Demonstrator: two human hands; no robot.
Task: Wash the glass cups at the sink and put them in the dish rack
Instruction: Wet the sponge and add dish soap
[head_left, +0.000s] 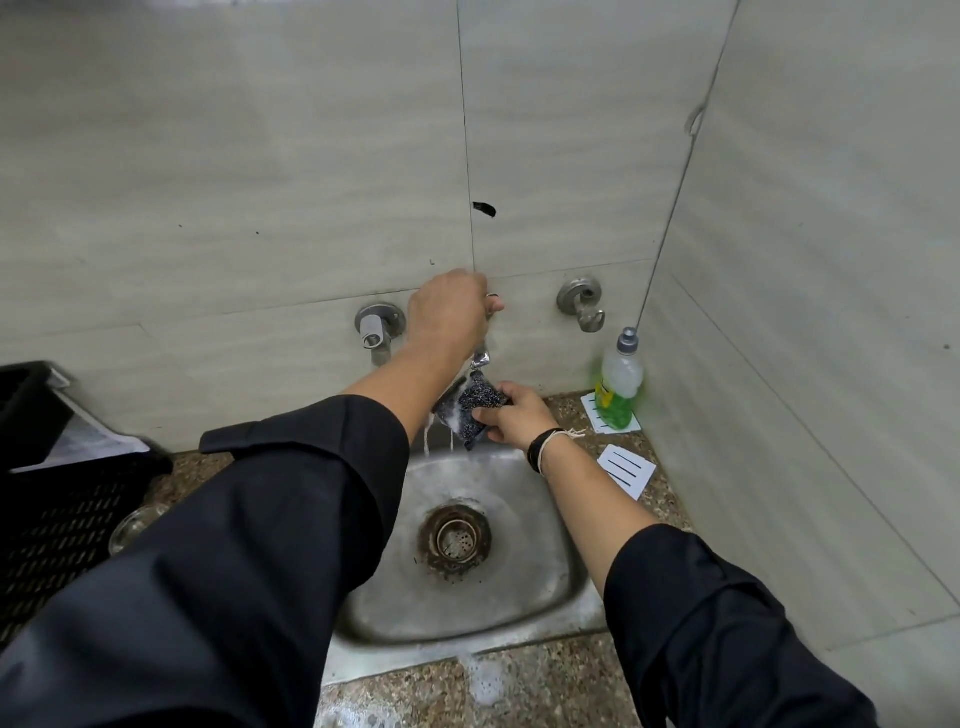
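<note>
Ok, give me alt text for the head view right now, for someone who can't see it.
Over a steel sink, the right hand holds a dark scrubbing pad under the running tap while the left hand grips the tap handle on the tiled wall. A green dish soap bottle stands in the right corner; a black crate sits left, a glass cup beside it.

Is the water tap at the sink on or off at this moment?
On. Thin streams of water fall from the scrub pad held under the tap by the right hand, while the left hand grips its handle.
</note>
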